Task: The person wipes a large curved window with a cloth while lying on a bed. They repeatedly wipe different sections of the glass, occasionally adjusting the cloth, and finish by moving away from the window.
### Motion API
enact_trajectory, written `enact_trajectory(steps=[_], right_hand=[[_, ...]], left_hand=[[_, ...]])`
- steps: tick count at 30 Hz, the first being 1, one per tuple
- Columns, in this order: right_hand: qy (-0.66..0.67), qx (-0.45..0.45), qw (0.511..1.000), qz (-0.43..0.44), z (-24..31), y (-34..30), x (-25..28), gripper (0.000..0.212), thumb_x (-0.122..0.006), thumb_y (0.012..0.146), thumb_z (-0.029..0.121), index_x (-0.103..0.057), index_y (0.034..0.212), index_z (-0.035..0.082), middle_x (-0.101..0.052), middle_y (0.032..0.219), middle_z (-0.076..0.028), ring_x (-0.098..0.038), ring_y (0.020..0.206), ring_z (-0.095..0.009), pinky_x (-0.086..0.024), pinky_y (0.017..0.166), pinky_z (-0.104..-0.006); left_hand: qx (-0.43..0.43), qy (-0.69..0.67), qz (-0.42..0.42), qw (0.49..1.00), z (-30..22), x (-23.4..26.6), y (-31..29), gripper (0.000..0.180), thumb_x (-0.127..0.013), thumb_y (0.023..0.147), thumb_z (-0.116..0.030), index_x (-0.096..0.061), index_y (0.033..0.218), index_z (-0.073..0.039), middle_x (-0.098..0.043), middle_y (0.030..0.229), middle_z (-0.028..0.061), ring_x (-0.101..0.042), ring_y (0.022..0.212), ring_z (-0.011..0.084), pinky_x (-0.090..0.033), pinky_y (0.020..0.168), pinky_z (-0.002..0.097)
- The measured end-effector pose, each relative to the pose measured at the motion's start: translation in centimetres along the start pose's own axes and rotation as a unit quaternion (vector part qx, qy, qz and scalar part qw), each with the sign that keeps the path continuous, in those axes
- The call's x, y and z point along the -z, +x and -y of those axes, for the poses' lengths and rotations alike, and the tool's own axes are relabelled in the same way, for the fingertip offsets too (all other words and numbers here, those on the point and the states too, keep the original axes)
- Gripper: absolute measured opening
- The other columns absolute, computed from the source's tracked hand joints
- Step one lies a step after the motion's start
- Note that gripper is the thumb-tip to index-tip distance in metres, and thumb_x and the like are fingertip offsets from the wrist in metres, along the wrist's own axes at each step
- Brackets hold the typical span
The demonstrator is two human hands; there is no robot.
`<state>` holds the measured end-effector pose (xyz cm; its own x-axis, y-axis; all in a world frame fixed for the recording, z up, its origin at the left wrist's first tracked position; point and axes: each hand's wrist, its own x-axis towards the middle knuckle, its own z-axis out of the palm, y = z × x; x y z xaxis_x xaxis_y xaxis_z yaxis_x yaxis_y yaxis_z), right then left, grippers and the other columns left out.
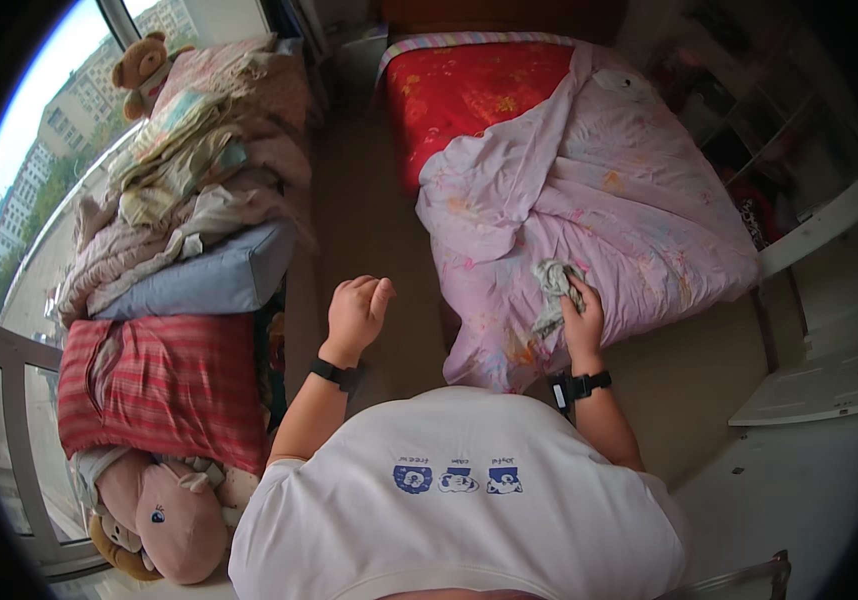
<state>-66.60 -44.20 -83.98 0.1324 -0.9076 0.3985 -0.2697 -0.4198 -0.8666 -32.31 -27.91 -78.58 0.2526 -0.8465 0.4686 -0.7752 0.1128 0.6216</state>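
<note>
My right hand (582,325) grips a crumpled grey-white cloth (556,290), its fingers closed around one side. The bunched cloth is over the near edge of the bed, against a pink floral quilt (609,210). My left hand (358,312) is raised over the gap between the bed and the window side. Its fingers are curled in and the thumb lies alongside, with nothing visible in it. Both wrists wear black bands. The quilt lies rumpled across the bed, folded back at the far left from a red patterned sheet (459,90).
Along the window at left are heaped bedding (199,150), a blue-grey cushion (214,270), a red striped pillow (164,380), a pink plush toy (179,520) and a teddy bear (142,70). Dark shelves (749,130) stand at right beyond the bed. A white panel (799,390) juts out below them.
</note>
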Motion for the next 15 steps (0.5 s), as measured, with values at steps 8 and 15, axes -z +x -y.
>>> enact_trajectory(steps=[8,15], right_hand=[[-0.099,-0.046,0.979,-0.171,-4.8,-5.5,17.7,0.037,-0.063,0.082,-0.003,-0.065,0.119,0.001,-0.063,0.112,-0.012,-0.061,0.105,-0.026,-0.047,0.094,-0.0359],[-0.173,-0.103,0.932,-0.3,-9.8,-14.1,26.5,0.039,-0.065,0.081,0.0,-0.067,0.119,0.005,-0.063,0.11,-0.013,-0.061,0.105,-0.03,-0.047,0.094,-0.0394]], left_hand=[[-0.155,-0.007,0.112,0.982,-9.0,-13.9,7.5,0.039,-0.052,0.096,-0.021,-0.061,0.062,-0.005,-0.063,0.067,0.0125,-0.06,0.066,0.0331,-0.046,0.076,0.0431],[-0.244,-0.011,0.198,0.949,-15.4,-21.7,8.4,0.037,-0.053,0.096,-0.021,-0.063,0.063,-0.006,-0.065,0.066,0.0104,-0.062,0.067,0.0315,-0.048,0.077,0.042]])
